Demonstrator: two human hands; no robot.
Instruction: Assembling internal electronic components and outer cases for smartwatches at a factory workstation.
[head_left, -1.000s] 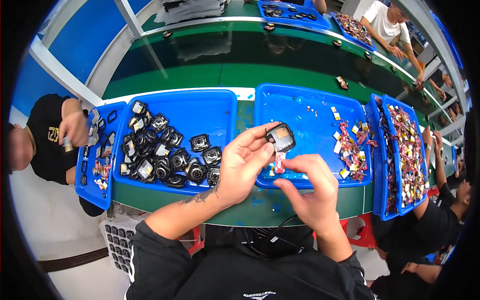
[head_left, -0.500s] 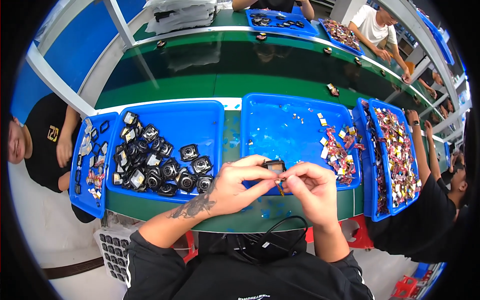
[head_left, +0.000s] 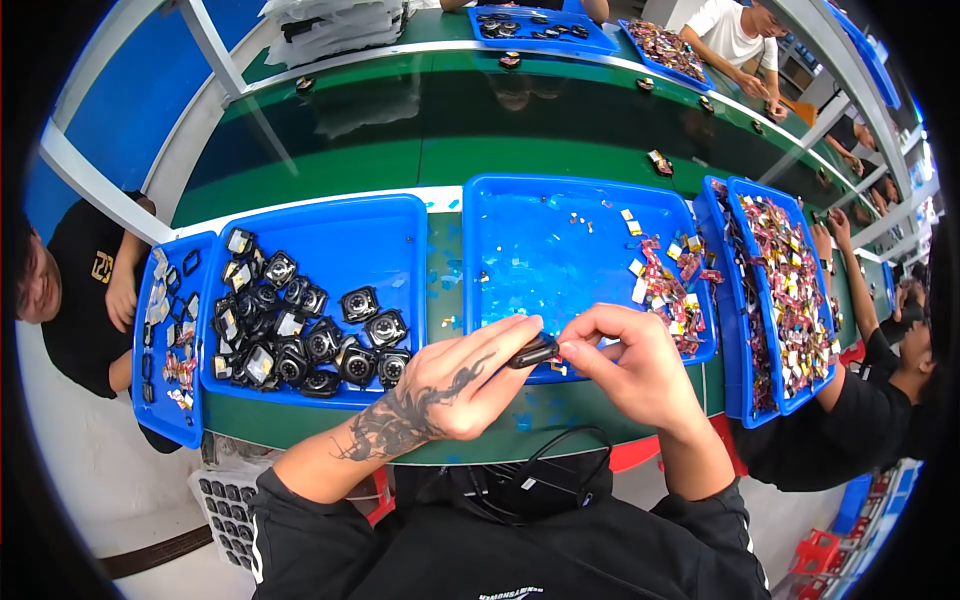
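My left hand [head_left: 462,385] is closed around a black watch case [head_left: 534,352], which is tilted on edge with its dark side outward. Beside it, my right hand [head_left: 640,370] is closed in a pinch, thumb and forefinger at the case's right end; whatever lies between those fingertips is too small to make out. Both hands are over the front rim of a blue tray [head_left: 530,215] that holds small battery-and-ribbon parts [head_left: 665,290] on its right side. To the left, another blue tray [head_left: 400,240] carries a heap of black watch cases [head_left: 290,340].
Stacked blue trays [head_left: 750,390] full of small parts stand at the right. A narrower tray [head_left: 165,400] sits far left. Beyond a white rail runs a green conveyor belt [head_left: 420,140] with scattered pieces. Co-workers sit on both sides and opposite. A black cable [head_left: 570,435] loops near my lap.
My left hand has turned the watch case from showing its open inside to lying on edge. My right hand has shifted slightly, still pinching beside the case. The whole view has shifted a little.
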